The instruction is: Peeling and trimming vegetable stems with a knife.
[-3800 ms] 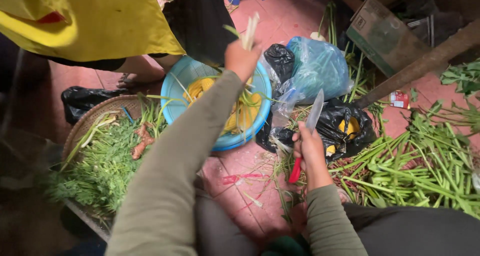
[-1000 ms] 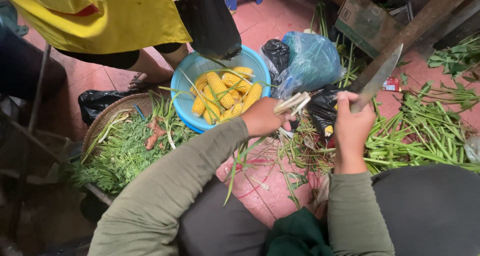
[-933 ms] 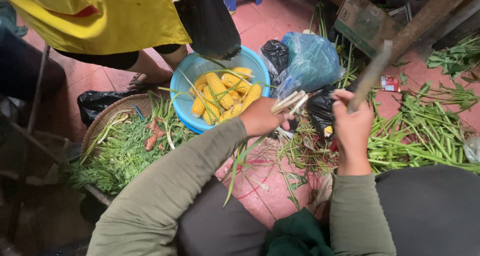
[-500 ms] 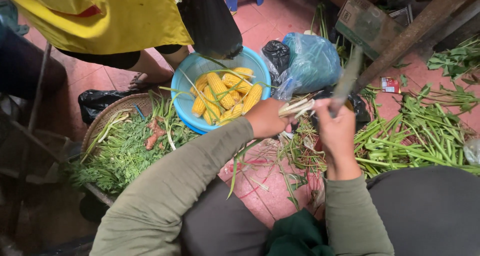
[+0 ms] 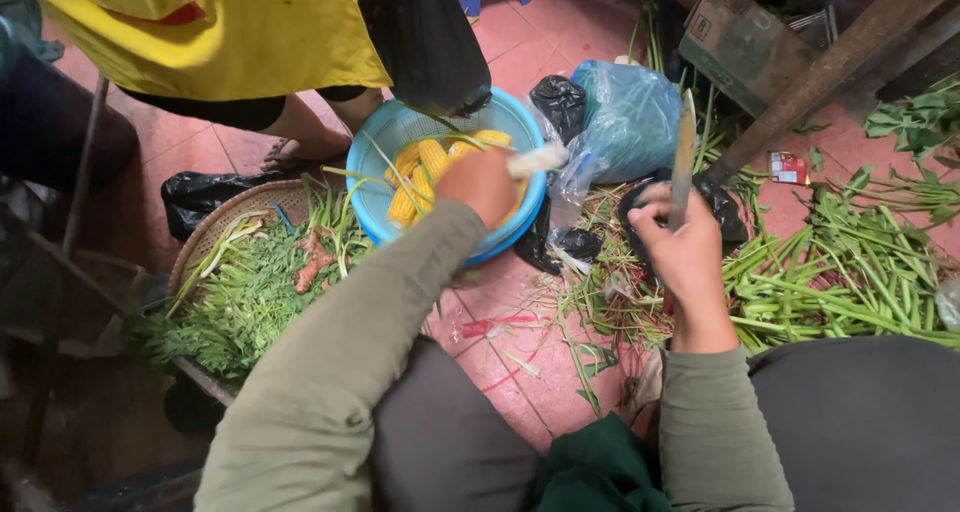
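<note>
Fingers (image 5: 655, 217) around knife (image 5: 684, 157), beside blue bag (image 5: 630, 122).

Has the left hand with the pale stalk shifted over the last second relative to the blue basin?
Yes. The left hand, gripping the pale stalk, went from beside the blue basin's right rim to above its right part, over the corn cobs.

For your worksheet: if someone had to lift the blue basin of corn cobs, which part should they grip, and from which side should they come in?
Probably the blue basin's bare rim on its left edge, approached from above the woven basket. The basin is round with a raised lip that fingers can hook. The left hand covers the near-right rim, plastic bags crowd the right side, and another person's leg stands behind.
</note>
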